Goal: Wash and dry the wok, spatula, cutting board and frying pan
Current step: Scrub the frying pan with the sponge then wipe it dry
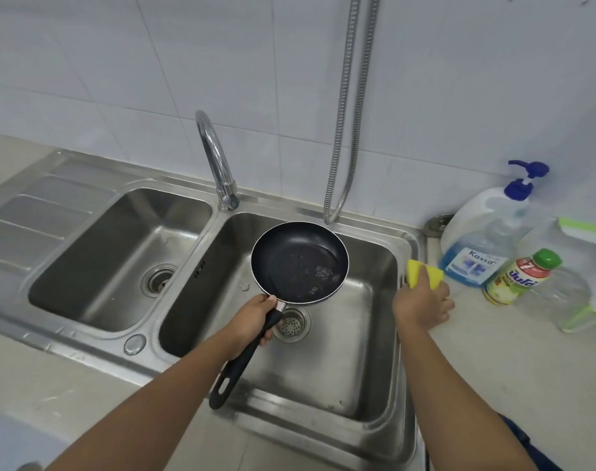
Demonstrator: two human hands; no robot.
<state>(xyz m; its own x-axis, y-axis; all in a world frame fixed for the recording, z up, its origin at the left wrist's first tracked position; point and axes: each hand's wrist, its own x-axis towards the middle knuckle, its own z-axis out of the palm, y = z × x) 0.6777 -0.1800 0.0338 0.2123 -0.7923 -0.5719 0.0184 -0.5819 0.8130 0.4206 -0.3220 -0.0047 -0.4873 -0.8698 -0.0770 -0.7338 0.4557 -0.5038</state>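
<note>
Frying pan [300, 263]: small, dark non-stick, held level over the right basin [340, 362] of the sink, clear of its floor, directly above the drain strainer [291, 322]. Inside shows a few pale specks and a wet sheen near the front edge. Judged light and rigid; coating likely slick when soapy and prone to scratching, so soft sponge side only. Best hold is the black handle [237, 365], up near the bowl for control. Left hand [252, 317] has it there, fingers wrapped tight round the handle. Right hand [420, 300] is at the basin's right rim, fingers curled over a yellow sponge [422, 271]. Tap [216, 158] stands behind, between the basins, no water running; its spout and the hanging metal hose [345, 130] limit how far back the pan can tilt. Blue pump soap bottle [476, 239] and a green-capped bottle [521, 277] crowd the counter just beside the sponge. Left basin [119, 253] free. Wok, spatula, board not in view
</note>
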